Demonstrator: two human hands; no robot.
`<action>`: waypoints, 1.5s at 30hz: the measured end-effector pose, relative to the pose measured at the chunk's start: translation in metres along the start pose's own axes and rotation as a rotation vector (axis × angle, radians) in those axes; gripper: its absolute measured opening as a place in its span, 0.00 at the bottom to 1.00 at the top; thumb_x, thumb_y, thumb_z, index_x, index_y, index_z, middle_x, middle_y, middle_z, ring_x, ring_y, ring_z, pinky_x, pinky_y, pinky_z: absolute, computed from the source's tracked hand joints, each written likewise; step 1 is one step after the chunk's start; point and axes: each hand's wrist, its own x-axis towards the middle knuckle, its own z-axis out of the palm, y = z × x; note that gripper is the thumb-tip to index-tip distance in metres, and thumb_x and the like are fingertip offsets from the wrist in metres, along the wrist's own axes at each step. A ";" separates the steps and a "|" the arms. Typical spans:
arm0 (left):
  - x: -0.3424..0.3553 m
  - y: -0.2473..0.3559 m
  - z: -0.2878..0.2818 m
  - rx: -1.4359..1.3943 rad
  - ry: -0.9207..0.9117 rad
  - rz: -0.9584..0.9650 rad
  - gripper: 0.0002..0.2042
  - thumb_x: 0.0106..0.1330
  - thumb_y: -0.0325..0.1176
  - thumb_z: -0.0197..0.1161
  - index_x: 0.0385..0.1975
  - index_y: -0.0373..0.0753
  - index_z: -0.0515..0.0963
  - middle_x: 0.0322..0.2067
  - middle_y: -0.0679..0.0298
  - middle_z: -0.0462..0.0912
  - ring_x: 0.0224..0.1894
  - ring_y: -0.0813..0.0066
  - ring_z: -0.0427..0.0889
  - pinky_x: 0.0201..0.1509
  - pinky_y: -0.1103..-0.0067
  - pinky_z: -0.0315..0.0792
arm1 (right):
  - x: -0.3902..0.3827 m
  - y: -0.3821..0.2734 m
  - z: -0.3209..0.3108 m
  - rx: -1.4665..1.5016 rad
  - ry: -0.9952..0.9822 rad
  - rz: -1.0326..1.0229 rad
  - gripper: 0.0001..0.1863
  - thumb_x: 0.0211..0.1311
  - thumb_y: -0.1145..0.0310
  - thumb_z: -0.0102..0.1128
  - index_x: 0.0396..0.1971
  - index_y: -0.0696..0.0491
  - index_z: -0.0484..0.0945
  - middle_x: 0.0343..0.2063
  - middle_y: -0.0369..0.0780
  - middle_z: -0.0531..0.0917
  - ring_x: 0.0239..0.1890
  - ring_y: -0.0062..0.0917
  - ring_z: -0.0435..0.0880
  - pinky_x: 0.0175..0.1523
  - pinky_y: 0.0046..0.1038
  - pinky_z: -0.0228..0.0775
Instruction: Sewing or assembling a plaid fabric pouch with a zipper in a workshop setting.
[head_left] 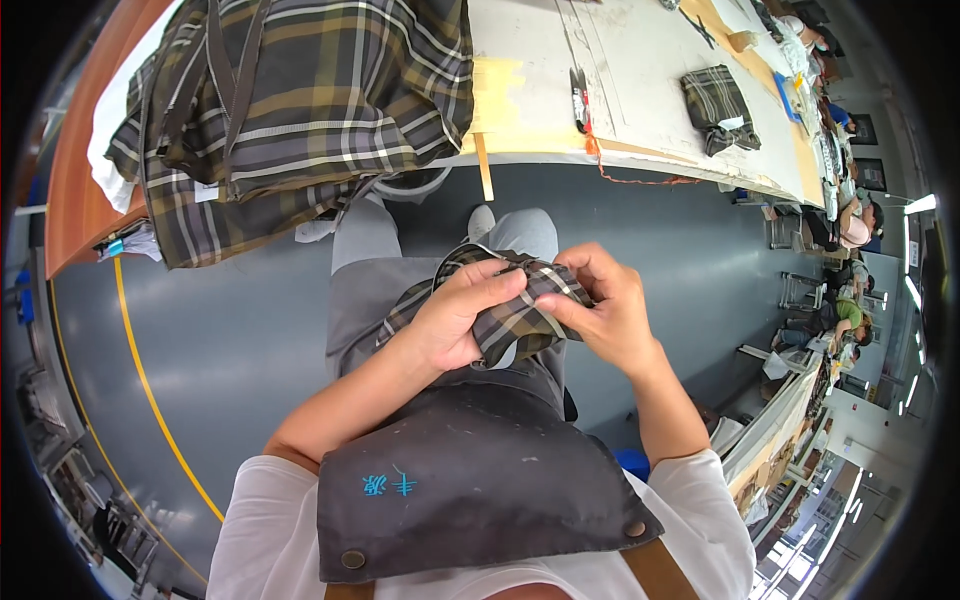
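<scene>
Over my lap I hold a small piece of dark plaid fabric (510,325) with olive, tan and white stripes. My left hand (462,312) grips its left part, thumb pressed on top. At the right edge, my right hand (608,305) pinches the cloth between thumb and fingers. A pale curved edge shows along its upper left side and another pale patch at its lower end. The fingers beneath the cloth are hidden.
A large heap of matching plaid fabric (330,90) hangs over the table's front edge at left. On the white table (540,60) lie black-and-red snips (580,100) with an orange cord (640,180), and a folded plaid piece (720,108). Other people sit at tables far right.
</scene>
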 end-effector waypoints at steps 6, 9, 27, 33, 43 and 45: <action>0.021 0.001 -0.014 -0.293 0.229 -0.020 0.15 0.65 0.41 0.53 0.42 0.35 0.71 0.38 0.59 0.77 0.40 0.71 0.78 0.45 0.74 0.74 | 0.016 0.022 0.015 0.005 0.151 0.134 0.08 0.51 0.75 0.63 0.32 0.58 0.75 0.21 0.35 0.77 0.20 0.13 0.73 0.25 0.16 0.64; 0.030 -0.007 -0.034 -0.384 0.251 -0.005 0.16 0.65 0.43 0.52 0.44 0.36 0.70 0.41 0.60 0.76 0.44 0.70 0.77 0.48 0.73 0.72 | 0.036 0.036 0.024 -0.186 0.281 -0.035 0.03 0.52 0.77 0.60 0.26 0.60 0.77 0.19 0.36 0.76 0.19 0.15 0.73 0.24 0.15 0.63; 0.049 0.007 -0.047 -0.451 0.412 0.088 0.13 0.64 0.42 0.54 0.37 0.37 0.73 0.34 0.62 0.79 0.37 0.72 0.79 0.44 0.75 0.74 | 0.062 0.051 0.041 -0.083 0.297 0.235 0.05 0.58 0.74 0.56 0.28 0.60 0.77 0.15 0.28 0.73 0.18 0.05 0.64 0.21 0.11 0.53; 0.045 0.014 -0.045 -0.449 0.396 0.061 0.10 0.60 0.36 0.60 0.35 0.37 0.73 0.31 0.64 0.79 0.34 0.74 0.79 0.40 0.76 0.74 | 0.061 0.048 0.041 -0.064 0.306 0.295 0.05 0.58 0.73 0.56 0.26 0.60 0.77 0.15 0.27 0.73 0.17 0.04 0.63 0.20 0.11 0.52; 0.048 0.013 -0.052 -0.366 0.413 0.154 0.07 0.59 0.31 0.60 0.34 0.37 0.74 0.30 0.65 0.78 0.32 0.76 0.78 0.38 0.78 0.74 | 0.064 0.059 0.049 -0.072 0.388 0.230 0.06 0.58 0.73 0.56 0.25 0.59 0.76 0.14 0.27 0.72 0.16 0.04 0.63 0.19 0.12 0.51; 0.049 0.014 -0.054 -0.354 0.406 0.166 0.06 0.59 0.31 0.60 0.34 0.37 0.74 0.30 0.65 0.78 0.32 0.77 0.78 0.37 0.79 0.74 | 0.067 0.057 0.049 -0.084 0.354 0.261 0.06 0.58 0.73 0.56 0.25 0.59 0.76 0.14 0.27 0.72 0.15 0.05 0.63 0.18 0.12 0.51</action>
